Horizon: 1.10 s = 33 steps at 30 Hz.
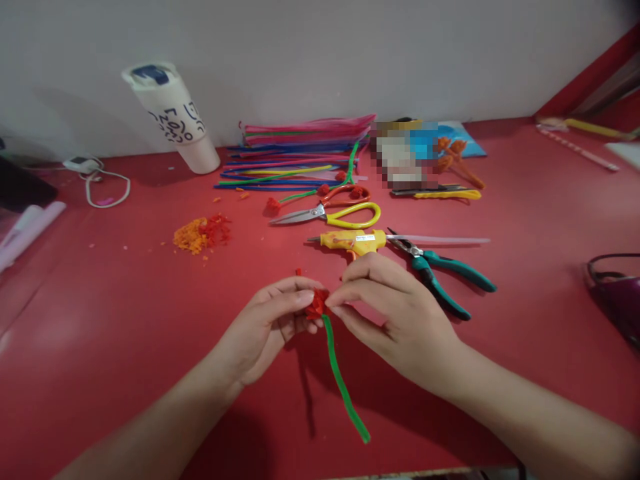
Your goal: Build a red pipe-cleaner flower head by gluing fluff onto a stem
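Note:
Between my two hands is a small red flower head point(317, 305) on a green pipe cleaner stem point(340, 380), which hangs down toward the table's front. My left hand point(273, 313) pinches the flower from the left, thumb on top and fingers beneath. From the right, the thumb and forefinger of my right hand point(395, 313) pinch the red petals' edge. Just beyond my hands lies a yellow glue gun point(350, 240) with a clear glue stick in its back. Scissors point(345, 215) with red and yellow handles rest behind it. Green-handled pliers point(440, 273) lie to the right.
Pipe cleaners point(295, 157) in several colours lie along the wall, near finished-looking red flowers point(274, 205). Orange and red fluff clippings point(200, 233) are heaped at left. A white tumbler point(173, 117) stands behind them, beside a white cable point(107, 190). A purple object point(617, 293) sits far right.

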Tool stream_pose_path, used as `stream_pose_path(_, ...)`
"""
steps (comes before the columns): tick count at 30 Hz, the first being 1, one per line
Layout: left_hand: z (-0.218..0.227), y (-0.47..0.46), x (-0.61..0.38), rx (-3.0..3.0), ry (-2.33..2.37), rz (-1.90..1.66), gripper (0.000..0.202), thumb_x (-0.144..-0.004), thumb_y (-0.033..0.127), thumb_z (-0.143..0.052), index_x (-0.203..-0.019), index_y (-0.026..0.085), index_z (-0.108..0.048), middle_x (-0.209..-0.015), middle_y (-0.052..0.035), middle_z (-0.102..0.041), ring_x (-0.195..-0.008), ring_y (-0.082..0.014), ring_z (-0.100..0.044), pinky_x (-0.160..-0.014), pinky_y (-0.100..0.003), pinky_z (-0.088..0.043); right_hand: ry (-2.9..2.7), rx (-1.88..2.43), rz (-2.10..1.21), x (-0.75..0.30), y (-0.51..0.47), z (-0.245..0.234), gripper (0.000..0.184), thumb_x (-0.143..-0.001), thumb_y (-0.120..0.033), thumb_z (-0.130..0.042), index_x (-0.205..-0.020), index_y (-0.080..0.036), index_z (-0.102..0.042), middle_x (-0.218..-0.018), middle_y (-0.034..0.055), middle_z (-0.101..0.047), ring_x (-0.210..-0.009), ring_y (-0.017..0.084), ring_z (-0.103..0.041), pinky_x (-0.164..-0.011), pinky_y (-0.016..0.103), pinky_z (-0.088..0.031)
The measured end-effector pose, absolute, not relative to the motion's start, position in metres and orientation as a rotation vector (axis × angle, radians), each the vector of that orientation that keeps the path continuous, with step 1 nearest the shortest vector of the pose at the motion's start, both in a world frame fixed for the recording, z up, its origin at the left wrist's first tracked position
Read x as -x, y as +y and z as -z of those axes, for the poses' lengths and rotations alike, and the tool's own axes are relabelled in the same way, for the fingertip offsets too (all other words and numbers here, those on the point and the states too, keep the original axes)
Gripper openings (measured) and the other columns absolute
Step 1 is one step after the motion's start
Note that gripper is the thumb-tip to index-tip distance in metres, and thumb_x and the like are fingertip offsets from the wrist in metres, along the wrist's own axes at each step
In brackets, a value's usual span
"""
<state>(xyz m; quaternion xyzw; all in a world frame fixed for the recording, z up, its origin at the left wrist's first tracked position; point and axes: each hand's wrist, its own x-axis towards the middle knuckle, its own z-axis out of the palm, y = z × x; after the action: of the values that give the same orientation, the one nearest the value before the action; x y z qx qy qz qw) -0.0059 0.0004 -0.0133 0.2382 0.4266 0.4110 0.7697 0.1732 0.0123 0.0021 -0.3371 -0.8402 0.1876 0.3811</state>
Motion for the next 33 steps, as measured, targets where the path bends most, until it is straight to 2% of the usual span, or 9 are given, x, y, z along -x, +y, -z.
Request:
stream_pose_path(4,0.01,-0.001,0.007,-0.67,0.953,-0.971,0.013,-0.071,0.022,-0.073,-0.083,0.017,-0.072,-0.077,-0.0012,-0.068,-0.063,-0.0093,-0.06,-0.062,-0.019,-0.05,-2.101,0.864,-0.524,-0.176,0.01,-0.009,0.013,-0.083,-0.01,-0.055,-0.089,-0.019,-0.062,-0.086,0.0044,-0.06,-0.079,0.015,-0.057,-0.069,0.03,-0.049)
stream_pose_path(8,0.002,-0.006,0.01,-1.115,1.065,-1.192,0.016,-0.072,0.017,-0.073,-0.087,0.024,-0.072,-0.088,-0.0011,-0.067,-0.082,-0.0135,-0.061,-0.076,-0.023,-0.049,-1.922,1.081,-0.915,-0.178,0.012,-0.018,0.011,-0.081,-0.014,-0.055,-0.073,-0.02,-0.06,-0.072,0.0011,-0.059,-0.066,0.013,-0.055,-0.057,0.026,-0.044)
stream_pose_path(11,-0.001,-0.01,0.013,-1.431,1.098,-1.24,0.023,-0.075,0.012,-0.068,-0.093,0.025,-0.07,-0.094,-0.0025,-0.064,-0.09,-0.0159,-0.06,-0.082,-0.026,-0.049,-1.815,1.192,-1.23,-0.178,0.014,-0.018,0.013,-0.081,-0.025,-0.057,-0.07,-0.019,-0.061,-0.072,0.0011,-0.061,-0.067,0.014,-0.056,-0.058,0.026,-0.043)
stream_pose_path(13,0.0,-0.012,0.014,-1.585,1.097,-1.258,0.029,-0.075,0.009,-0.066,-0.098,0.027,-0.069,-0.096,-0.0027,-0.063,-0.092,-0.0163,-0.059,-0.082,-0.026,-0.049,-1.754,1.21,-1.322,-0.177,0.015,-0.017,0.014,-0.08,-0.029,-0.058,-0.071,-0.018,-0.062,-0.073,0.0011,-0.06,-0.068,0.014,-0.056,-0.059,0.027,-0.043)
stream_pose_path(23,0.008,-0.015,0.016,-1.89,1.148,-1.28,0.043,-0.073,0.004,-0.067,-0.107,0.03,-0.065,-0.1,-0.0016,-0.065,-0.095,-0.0165,-0.059,-0.082,-0.027,-0.048,-1.645,1.187,-1.37,-0.174,0.013,-0.015,0.006,-0.074,-0.021,-0.061,-0.07,-0.017,-0.063,-0.068,-0.0016,-0.056,-0.062,0.011,-0.051,-0.058,0.024,-0.041)
stream_pose_path(28,0.006,-0.016,0.016,-1.963,1.166,-1.286,0.044,-0.073,0.005,-0.067,-0.108,0.03,-0.066,-0.099,-0.0026,-0.069,-0.092,-0.0193,-0.061,-0.081,-0.031,-0.049,-1.588,1.185,-1.458,-0.174,0.014,-0.016,0.006,-0.073,-0.02,-0.061,-0.069,-0.017,-0.064,-0.066,-0.0027,-0.054,-0.058,0.009,-0.048,-0.053,0.023,-0.039)
stream_pose_path(33,0.006,-0.018,0.014,-1.907,1.159,-1.317,0.049,-0.072,0.003,-0.067,-0.111,0.032,-0.065,-0.101,-0.0022,-0.068,-0.093,-0.0185,-0.061,-0.082,-0.03,-0.048,-1.528,1.188,-1.544,-0.174,0.014,-0.016,0.007,-0.074,-0.022,-0.061,-0.069,-0.017,-0.063,-0.064,-0.0042,-0.052,-0.053,0.007,-0.045,-0.051,0.022,-0.038)
